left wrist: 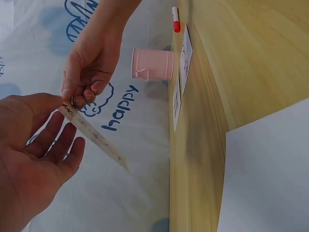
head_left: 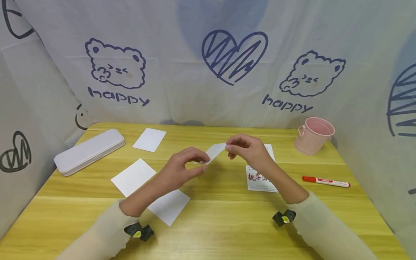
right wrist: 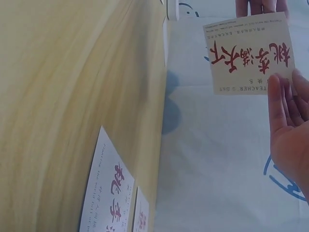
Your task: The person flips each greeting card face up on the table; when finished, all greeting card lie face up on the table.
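Observation:
A square white card (right wrist: 251,53) printed with red characters and small text is raised above the table between both hands. My right hand (head_left: 250,150) pinches one edge of it; in the right wrist view the thumb lies on the printed face. At the opposite edge, my left hand (head_left: 185,164) holds the card between thumb and fingers, partly hidden behind it in that view. Seen from the head, the card (head_left: 215,151) is tilted with a blank side up. Below the right forearm lies a card with red characters (head_left: 256,180), and another card (head_left: 269,151) sits just behind it, partly covered.
Left on the wooden table (head_left: 221,231) lie three blank white cards, one at the back (head_left: 149,139), one mid-left (head_left: 133,177), one nearer (head_left: 170,207). A white case (head_left: 89,151) lies far left. A pink bucket (head_left: 313,137) and a red-capped marker (head_left: 326,181) are at right.

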`<state>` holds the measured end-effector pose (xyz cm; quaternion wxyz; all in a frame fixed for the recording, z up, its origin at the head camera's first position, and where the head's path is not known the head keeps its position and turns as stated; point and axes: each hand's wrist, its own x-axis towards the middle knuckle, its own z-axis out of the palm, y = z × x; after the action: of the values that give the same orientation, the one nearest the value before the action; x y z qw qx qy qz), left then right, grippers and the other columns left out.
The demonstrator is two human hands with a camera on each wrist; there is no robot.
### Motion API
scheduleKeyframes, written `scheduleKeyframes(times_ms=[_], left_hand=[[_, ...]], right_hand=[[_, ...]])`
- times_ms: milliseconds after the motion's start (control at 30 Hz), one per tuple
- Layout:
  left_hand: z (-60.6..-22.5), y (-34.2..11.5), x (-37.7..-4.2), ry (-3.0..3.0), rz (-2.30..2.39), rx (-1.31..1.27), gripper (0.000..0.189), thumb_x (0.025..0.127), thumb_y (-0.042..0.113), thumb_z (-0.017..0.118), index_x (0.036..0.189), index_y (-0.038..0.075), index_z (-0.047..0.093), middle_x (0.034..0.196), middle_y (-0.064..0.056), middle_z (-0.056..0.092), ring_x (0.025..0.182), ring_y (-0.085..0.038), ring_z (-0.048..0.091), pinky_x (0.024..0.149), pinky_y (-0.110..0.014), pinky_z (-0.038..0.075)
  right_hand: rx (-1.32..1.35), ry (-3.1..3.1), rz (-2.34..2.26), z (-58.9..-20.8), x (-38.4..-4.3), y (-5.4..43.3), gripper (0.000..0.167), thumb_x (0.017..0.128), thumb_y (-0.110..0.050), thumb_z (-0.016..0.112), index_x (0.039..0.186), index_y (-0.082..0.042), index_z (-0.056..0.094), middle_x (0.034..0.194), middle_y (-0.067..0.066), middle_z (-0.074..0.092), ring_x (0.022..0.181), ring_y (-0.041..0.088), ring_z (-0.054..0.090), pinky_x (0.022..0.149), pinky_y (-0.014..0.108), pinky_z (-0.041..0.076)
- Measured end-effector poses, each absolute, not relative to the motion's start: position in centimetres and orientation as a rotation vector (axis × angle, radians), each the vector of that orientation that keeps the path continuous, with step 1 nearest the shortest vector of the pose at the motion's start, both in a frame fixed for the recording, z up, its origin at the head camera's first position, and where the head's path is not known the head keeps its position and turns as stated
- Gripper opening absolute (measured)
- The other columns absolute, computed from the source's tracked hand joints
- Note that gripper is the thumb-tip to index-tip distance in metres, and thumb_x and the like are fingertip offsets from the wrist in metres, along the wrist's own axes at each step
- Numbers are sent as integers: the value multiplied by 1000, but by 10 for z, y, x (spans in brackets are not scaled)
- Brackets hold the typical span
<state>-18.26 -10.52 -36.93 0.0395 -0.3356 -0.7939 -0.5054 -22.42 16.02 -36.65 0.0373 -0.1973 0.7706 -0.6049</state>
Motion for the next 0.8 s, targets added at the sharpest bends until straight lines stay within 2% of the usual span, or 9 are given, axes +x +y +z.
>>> scheduleKeyframes(times_ms=[200,333,433,500,633,800], left_hand=[[-365,-108,-186,-2425,-1644,-946,16,94,5,70,110,9,71,108,-4,70,101,-17,68,94,-32,56],[-360,-109,-191,-2430,-1753,-799,17,95,7,69,112,6,70,109,-9,71,100,-19,69,87,-29,58],[-357,-111,-198,-2427,-1852,-689,18,97,8,66,114,4,68,109,-12,70,98,-20,68,84,-29,58],[-356,-111,-203,-2429,-1902,-650,18,98,9,65,115,3,68,108,-14,70,96,-21,67,84,-30,58],[-357,-110,-211,-2427,-1998,-592,21,97,9,63,117,2,67,109,-14,68,92,-22,67,86,-34,58],[-361,-106,-218,-2261,-2226,-498,24,98,7,62,120,-3,60,111,-14,65,90,-18,68,88,-34,59]], right_hand=[[-614,2364,-1862,-361,-220,161,22,97,-24,69,110,-6,68,93,14,69,82,32,69,75,40,61],[-593,2408,-1808,-357,-218,163,23,98,-27,68,113,-10,69,89,13,68,77,27,67,72,39,60],[-598,2485,-1733,-356,-216,166,21,98,-30,68,112,-15,69,84,12,65,70,25,63,65,35,58],[-617,2525,-1692,-356,-216,167,20,97,-30,69,112,-16,70,83,12,64,69,28,61,62,32,55],[-654,2556,-1657,-358,-216,166,28,97,-26,69,122,-13,66,97,10,66,79,31,65,67,31,58],[-572,2497,-1765,-362,-217,162,52,96,-18,70,145,-14,50,118,12,66,95,22,69,77,31,60]])
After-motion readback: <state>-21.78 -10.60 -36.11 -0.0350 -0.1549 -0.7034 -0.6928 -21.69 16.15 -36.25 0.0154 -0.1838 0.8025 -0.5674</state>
